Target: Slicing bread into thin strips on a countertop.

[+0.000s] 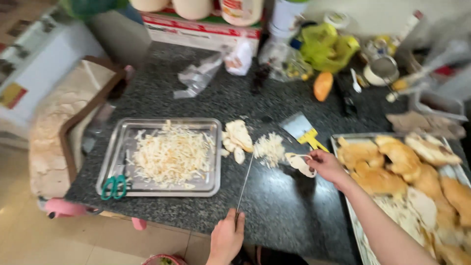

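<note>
The left hand (226, 239) is gripping the long thin-bladed knife (244, 184) by its handle. The right hand (326, 166) is pinching a pale flat slice (300, 164) on the dark speckled stone counter (274, 206), beside the shredded pile (269, 148). Cutting appears underway; next, the blade needs aligning over the slice.

Two bare forearms, no sleeves; left hand (226, 239), right hand (327, 167) ungloved, no rings visible.

A red-and-white carton (201, 30) (long, flat) stands behind a yellow-green bag (326, 46).
</note>
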